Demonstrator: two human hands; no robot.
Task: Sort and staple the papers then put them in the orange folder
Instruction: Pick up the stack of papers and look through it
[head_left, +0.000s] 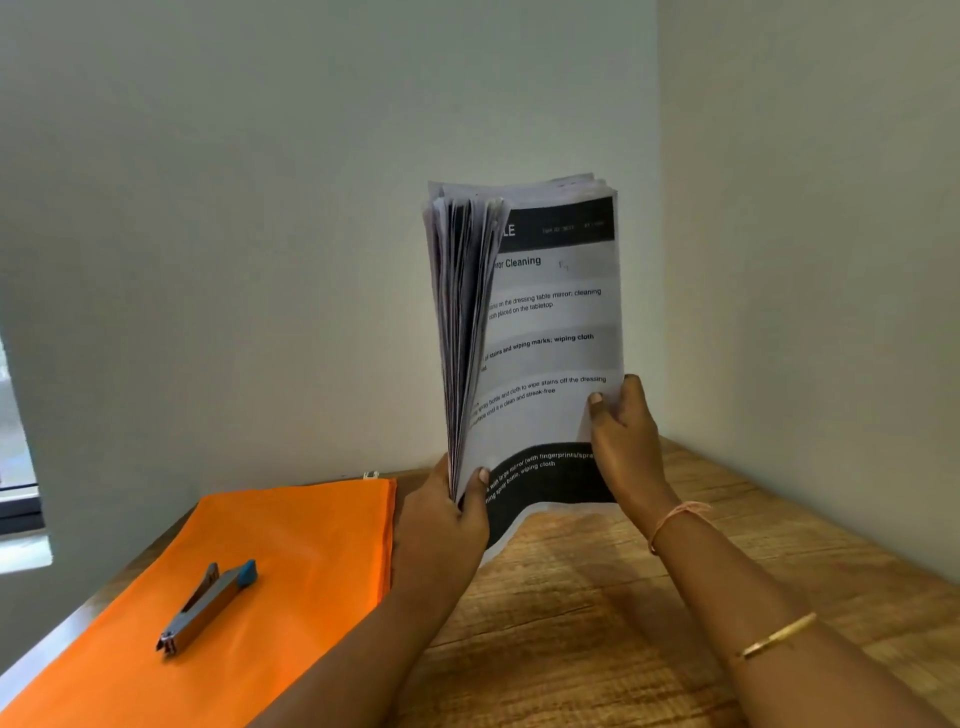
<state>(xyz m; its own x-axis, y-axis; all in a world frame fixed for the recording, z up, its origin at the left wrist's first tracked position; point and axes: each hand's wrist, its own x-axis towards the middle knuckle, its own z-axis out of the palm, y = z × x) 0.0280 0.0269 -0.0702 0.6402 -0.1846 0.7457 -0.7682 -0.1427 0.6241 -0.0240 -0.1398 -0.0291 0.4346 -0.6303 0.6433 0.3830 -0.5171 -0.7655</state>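
Gripping upright papers (550, 332): left hand (441, 525) bottom, right hand (623, 441) edge.

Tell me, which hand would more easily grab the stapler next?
Probably the left hand: the stapler lies on the orange folder on its side; the right hand can hold the papers.

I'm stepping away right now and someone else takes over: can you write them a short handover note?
Left hand grips the paper stack at its lower left, pages fanned; right hand holds the front sheet's right edge. Stack is upright above the wooden table.
Orange folder lies flat at left, stapler resting on it.
Done: no stapling or filing shows.
Left: sort, staple, put in folder.
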